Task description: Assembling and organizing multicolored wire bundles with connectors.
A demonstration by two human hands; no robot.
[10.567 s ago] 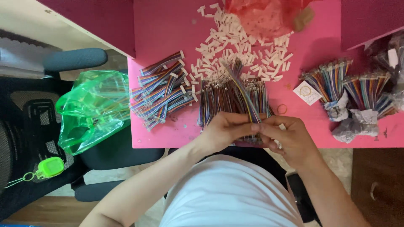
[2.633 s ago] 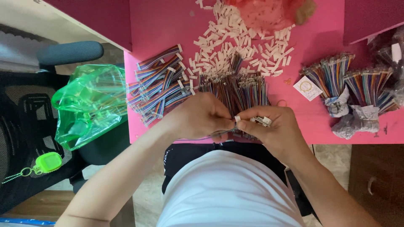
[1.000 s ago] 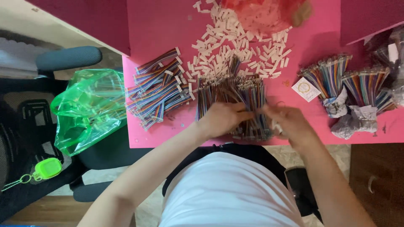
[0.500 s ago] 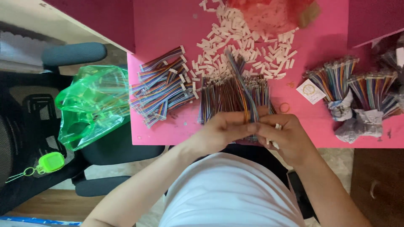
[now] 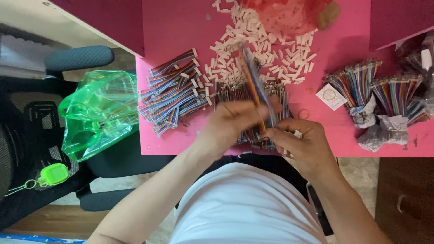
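Bare pink desk (image 5: 176, 27) lies open at the far left, while finished ribbon cables (image 5: 174, 92), scattered white connectors (image 5: 253, 49) and bundled wires (image 5: 379, 97) crowd the middle and right.

The left hand (image 5: 235, 124) and the multicoloured wire strip (image 5: 253, 86) it lifts are motion-blurred; its grip cannot be read. Both hands cover the wire pile's (image 5: 235, 92) near end. The frame's top edge cuts the red bag (image 5: 285, 13)
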